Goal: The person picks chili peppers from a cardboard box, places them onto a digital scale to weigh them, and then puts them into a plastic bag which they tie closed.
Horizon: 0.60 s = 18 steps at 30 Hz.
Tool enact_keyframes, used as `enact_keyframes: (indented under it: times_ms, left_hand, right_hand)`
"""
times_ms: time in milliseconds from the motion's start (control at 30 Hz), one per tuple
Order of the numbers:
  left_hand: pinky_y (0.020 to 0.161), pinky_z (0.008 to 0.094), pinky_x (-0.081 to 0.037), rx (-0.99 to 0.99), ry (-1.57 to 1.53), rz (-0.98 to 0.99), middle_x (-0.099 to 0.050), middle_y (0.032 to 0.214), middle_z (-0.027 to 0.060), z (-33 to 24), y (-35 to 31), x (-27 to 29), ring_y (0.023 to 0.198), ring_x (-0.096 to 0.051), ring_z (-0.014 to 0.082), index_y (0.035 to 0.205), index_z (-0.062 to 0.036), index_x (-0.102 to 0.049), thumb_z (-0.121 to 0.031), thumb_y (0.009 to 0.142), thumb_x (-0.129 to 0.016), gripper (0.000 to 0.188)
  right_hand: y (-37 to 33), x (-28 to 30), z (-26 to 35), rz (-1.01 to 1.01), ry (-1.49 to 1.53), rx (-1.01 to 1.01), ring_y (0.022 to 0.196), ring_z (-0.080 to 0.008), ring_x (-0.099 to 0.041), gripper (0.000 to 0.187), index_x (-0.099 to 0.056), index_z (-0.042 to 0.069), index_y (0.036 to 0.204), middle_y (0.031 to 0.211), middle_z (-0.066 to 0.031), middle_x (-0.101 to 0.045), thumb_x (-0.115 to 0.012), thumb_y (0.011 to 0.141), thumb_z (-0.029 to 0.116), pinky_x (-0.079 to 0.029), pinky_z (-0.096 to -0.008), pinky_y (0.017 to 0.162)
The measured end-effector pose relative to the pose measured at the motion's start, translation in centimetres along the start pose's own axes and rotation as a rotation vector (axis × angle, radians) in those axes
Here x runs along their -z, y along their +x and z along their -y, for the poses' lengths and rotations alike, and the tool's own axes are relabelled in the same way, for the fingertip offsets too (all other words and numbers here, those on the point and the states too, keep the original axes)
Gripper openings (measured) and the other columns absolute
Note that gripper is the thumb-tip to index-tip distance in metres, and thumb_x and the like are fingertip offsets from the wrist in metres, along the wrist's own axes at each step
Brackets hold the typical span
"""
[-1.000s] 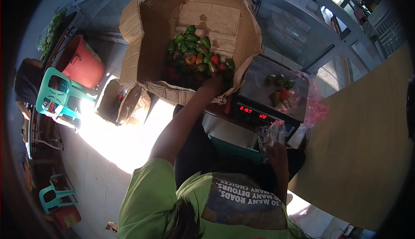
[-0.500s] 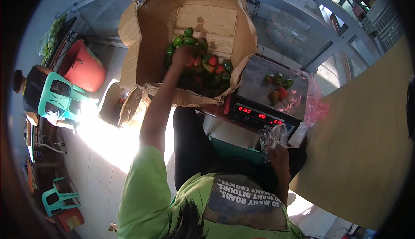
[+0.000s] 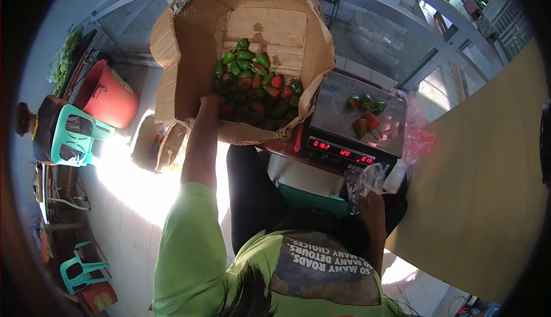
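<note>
My left hand (image 3: 212,101) reaches into the near left part of a large open cardboard box (image 3: 265,23). It is beside a heap of green and red peppers (image 3: 245,64), and its fingers are lost in the shadow there. Low on the right, my right hand (image 3: 371,203) is closed on a crumpled clear plastic bag (image 3: 367,178). A digital scale (image 3: 321,110) with a steel plate and lit red digits stands right of the box. Several green and red peppers (image 3: 365,123) lie on that plate.
Pink plastic film (image 3: 418,130) lies against the scale's right side, next to a large tan panel (image 3: 470,185). To the left are a small cardboard box (image 3: 149,145), a turquoise chair (image 3: 80,133) and a red bin (image 3: 109,96). Another person (image 3: 49,125) is at the far left.
My left hand has drawn back from the middle of the peppers toward the box's near left side. My right hand stays about where it was with the plastic bag.
</note>
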<state>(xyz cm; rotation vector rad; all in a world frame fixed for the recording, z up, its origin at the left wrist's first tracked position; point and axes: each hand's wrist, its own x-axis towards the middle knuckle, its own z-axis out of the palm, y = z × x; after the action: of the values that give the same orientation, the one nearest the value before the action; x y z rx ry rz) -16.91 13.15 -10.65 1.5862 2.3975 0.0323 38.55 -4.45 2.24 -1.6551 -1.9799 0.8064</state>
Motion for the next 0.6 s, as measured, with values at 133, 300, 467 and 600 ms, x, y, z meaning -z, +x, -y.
enact_keyframes:
  times_ms: [133,300,467,600]
  left_hand:
    - [0.057,0.0377,-0.048,0.021,-0.046,-0.006,-0.062,0.074,0.0154,0.4,0.6,0.7,0.069,-0.062,0.0281,0.074,-0.001,-0.061,-0.03,0.08,-0.051,0.031]
    - [0.055,0.0369,-0.048,0.068,-0.21,-0.024,-0.062,0.072,0.0145,2.1,1.6,2.1,0.066,-0.062,0.0264,0.073,-0.0003,-0.061,-0.032,0.082,-0.051,0.035]
    - [0.053,0.0361,-0.048,0.04,-0.547,-0.027,-0.062,0.07,0.0137,3.2,3.0,5.9,0.064,-0.062,0.0248,0.072,0.0005,-0.061,-0.034,0.083,-0.05,0.038]
    - [0.048,0.0318,-0.044,-0.212,-0.587,0.205,-0.059,0.06,0.0099,-1.6,1.8,11.1,0.049,-0.057,0.0163,0.073,0.0009,-0.06,-0.04,0.085,-0.047,0.045]
  right_hand:
    - [-0.1,-0.3,-0.6,0.006,-0.054,-0.012,0.058,-0.0349,-0.05,0.024,-0.049,-0.005,0.07,0.06,-0.0204,-0.05,-0.059,0.076,0.016,-0.037,-0.0404,0.054]
    - [0.2,0.2,1.4,-0.024,0.008,0.025,0.059,-0.0383,-0.049,0.021,-0.047,-0.003,0.068,0.06,-0.0203,-0.048,-0.059,0.074,0.013,-0.036,-0.042,0.053]
    - [0.5,0.2,1.2,0.014,-0.049,0.003,0.058,-0.0367,-0.049,0.02,-0.048,-0.003,0.07,0.06,-0.0202,-0.048,-0.059,0.074,0.012,-0.036,-0.0407,0.053]
    - [0.3,0.4,1.5,-0.024,-0.041,0.011,0.058,-0.0368,-0.049,0.022,-0.045,-0.003,0.067,0.061,-0.0205,-0.048,-0.059,0.074,0.012,-0.036,-0.041,0.053]
